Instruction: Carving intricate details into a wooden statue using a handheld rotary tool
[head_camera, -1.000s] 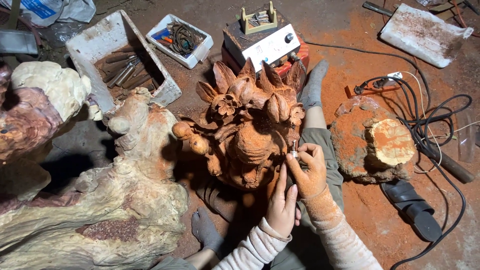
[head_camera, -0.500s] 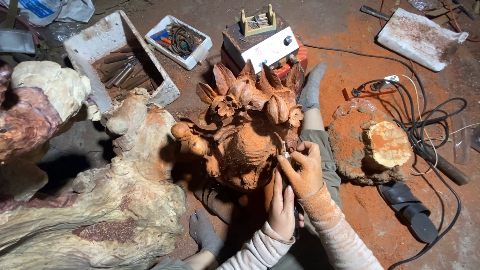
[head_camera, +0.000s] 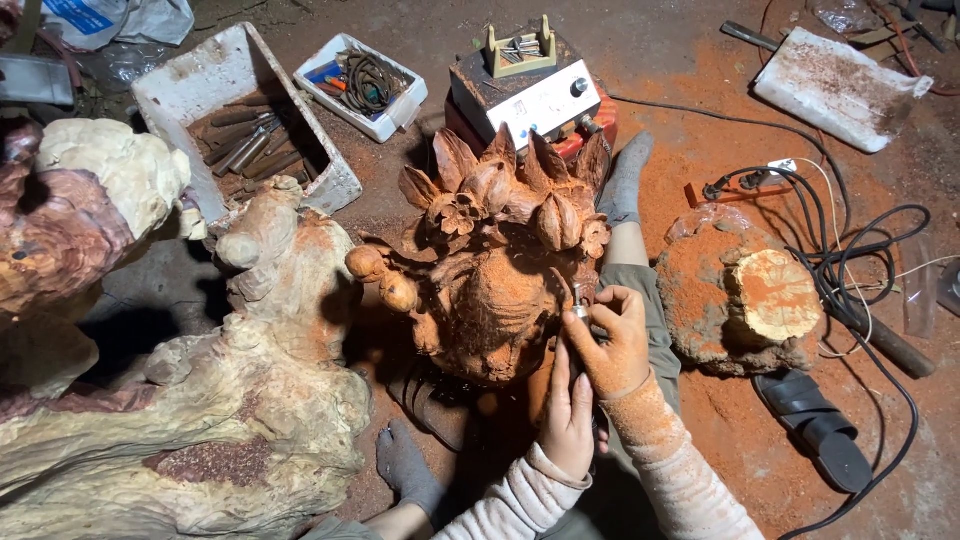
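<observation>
Right hand (head_camera: 612, 345) pinched tight on a small rotary carving bit (head_camera: 578, 312) at the right flank of the reddish wood carving (head_camera: 490, 270) between the knees, left hand (head_camera: 568, 420) flat, fingers together, bracing beneath: advise light, steady passes, wrist supported.

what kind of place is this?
Likely a wood-carving workshop, worked on the floor. A half-carved reddish wood sculpture sits between the person's legs, red sawdust covers the floor, and a white tray of chisels lies nearby.
</observation>
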